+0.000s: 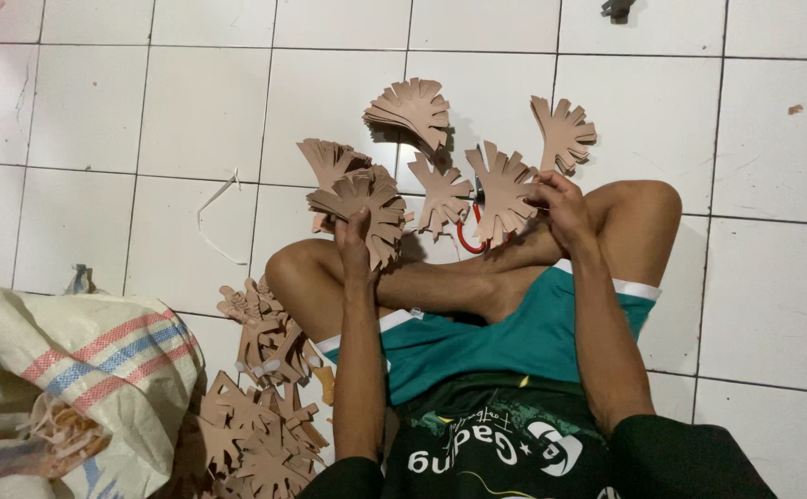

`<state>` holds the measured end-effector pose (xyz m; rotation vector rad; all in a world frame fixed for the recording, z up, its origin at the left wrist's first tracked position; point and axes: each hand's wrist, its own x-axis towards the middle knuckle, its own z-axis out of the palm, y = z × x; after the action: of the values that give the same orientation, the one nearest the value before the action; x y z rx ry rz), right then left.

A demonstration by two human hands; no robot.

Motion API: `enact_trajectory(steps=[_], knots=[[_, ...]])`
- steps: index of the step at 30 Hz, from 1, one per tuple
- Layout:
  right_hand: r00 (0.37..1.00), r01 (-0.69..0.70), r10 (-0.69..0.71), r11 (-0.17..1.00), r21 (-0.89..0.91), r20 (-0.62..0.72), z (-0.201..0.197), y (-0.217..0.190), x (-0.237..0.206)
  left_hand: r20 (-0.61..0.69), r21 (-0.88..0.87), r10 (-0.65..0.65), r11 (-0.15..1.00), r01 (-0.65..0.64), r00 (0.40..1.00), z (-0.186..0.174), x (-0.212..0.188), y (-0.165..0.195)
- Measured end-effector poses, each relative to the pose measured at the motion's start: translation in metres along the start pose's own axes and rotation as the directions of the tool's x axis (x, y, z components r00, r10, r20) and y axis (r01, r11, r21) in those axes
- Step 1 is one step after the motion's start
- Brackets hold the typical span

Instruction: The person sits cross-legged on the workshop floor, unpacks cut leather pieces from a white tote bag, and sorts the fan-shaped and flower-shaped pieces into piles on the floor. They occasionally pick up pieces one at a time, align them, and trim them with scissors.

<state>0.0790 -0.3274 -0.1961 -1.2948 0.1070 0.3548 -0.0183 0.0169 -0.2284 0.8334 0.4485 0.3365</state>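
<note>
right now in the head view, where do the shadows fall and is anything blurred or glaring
Head view: light is soft and even, with no strong glare on the white floor tiles; short dark shadows sit beside the tan cutout stacks. The left hand and right hand are sharp, while the woven sack at the lower left edge looks soft and stretched.

Dark green, near-black shirt [496, 444] with short sleeves, white lettering and a round white emblem across the front, plus a thin yellow line. Teal shorts [514, 337] with white bands at both leg hems and a small yellow mark near the waist. Forearms, lower legs and feet bare. No watch or rings visible on the left hand [352, 242] or the right hand [562, 205].
</note>
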Motion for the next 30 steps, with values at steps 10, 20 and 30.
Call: enact_trajectory(steps=[10, 20, 30], knots=[[0.999, -0.028, 0.03, 0.998, 0.062, -0.036, 0.005, 0.003, 0.004, -0.053, -0.092, -0.06, 0.994, 0.055, 0.997, 0.008, -0.005, 0.007], [0.848, 0.223, -0.522, 0.189, -0.956, 0.095, 0.044, 0.013, -0.017, 0.006, 0.26, -0.032, 0.965, 0.029, 0.999, 0.015, 0.0, -0.005], [0.996, 0.072, -0.089, 0.916, -0.395, -0.024, 0.091, 0.017, -0.016, 0.236, 0.514, -0.239, 0.854, 0.088, 0.942, 0.072, -0.021, -0.017]])
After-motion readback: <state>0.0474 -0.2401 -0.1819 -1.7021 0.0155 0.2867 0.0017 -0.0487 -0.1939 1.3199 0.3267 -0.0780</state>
